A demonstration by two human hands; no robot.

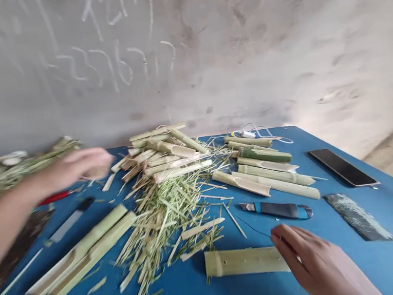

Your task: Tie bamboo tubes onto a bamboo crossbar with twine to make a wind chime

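My right hand (320,257) pinches a thin dark strand (253,228), a wire or thread, between thumb and forefinger. Under and beside those fingers lies a split bamboo piece (236,262) with a row of small dark holes. A blue and black utility knife (279,210), its blade end to the left, rests just beyond this hand. My left hand (88,163) is smeared by motion above the far left of the table, near a red-handled tool (54,197); whether it holds anything is unclear. Closer in are a second knife-like tool (69,223) and two long bamboo halves (83,255).
Bamboo shavings (165,211) and split pieces (167,152) are heaped mid-table. More bamboo lengths (274,175) lie to the right, by a white cable (272,136). A phone (343,167) and a worn dark slab (358,217) sit near the right edge. A chalk-marked wall (205,57) rises behind.
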